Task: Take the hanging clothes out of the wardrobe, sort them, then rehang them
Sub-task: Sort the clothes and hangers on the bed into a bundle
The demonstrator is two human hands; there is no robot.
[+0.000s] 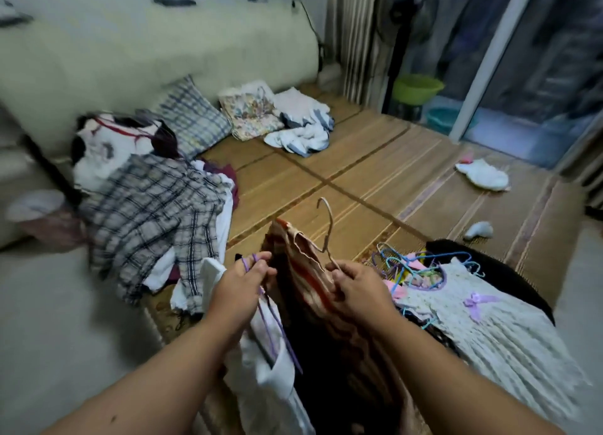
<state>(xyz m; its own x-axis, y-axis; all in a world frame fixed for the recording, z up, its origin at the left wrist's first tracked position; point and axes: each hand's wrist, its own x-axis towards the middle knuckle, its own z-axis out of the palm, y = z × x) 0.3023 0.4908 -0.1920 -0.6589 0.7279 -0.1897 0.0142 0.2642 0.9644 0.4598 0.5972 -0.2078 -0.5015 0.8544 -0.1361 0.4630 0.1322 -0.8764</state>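
My left hand [243,286] grips a purple hanger [277,327] whose hook loops over my fingers; a white garment [261,369] hangs from it. My right hand [355,288] holds a striped brown and red garment [303,271] together with the base of a beige hanger [328,219], whose hook points up. Both hands are close together over the near end of the bed. To the right lies a white dotted dress [489,330] with a purple bow, beside a heap of coloured hangers [411,265]. A pile of checked shirts [153,213] lies to the left.
A woven bamboo mat [375,160] covers the bed. Pillows [195,118] and folded white clothes [300,131] lie at its far end by the padded headboard. Small white items [483,173] lie at the right. A green basin [416,87] and a fan stand by the glass door.
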